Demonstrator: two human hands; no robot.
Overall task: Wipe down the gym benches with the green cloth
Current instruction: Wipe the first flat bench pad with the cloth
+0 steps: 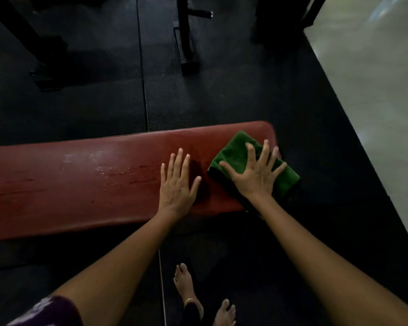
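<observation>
A red bench [80,184] is stretching across the dark floor mat [80,114], and the green cloth [240,156] is lying on its right end, one corner hanging just past the bench's edge. The right hand [254,175] is pressing flat on the cloth with its fingers spread wide apart and straight. The left hand [177,184] is resting palm-down on the bench just left of the cloth, fingers straight and nearly together, thumb angling out. Water drops [111,170] are glistening on the bench left of that hand. Two bare feet [198,300] are standing on the mat below the bench.
</observation>
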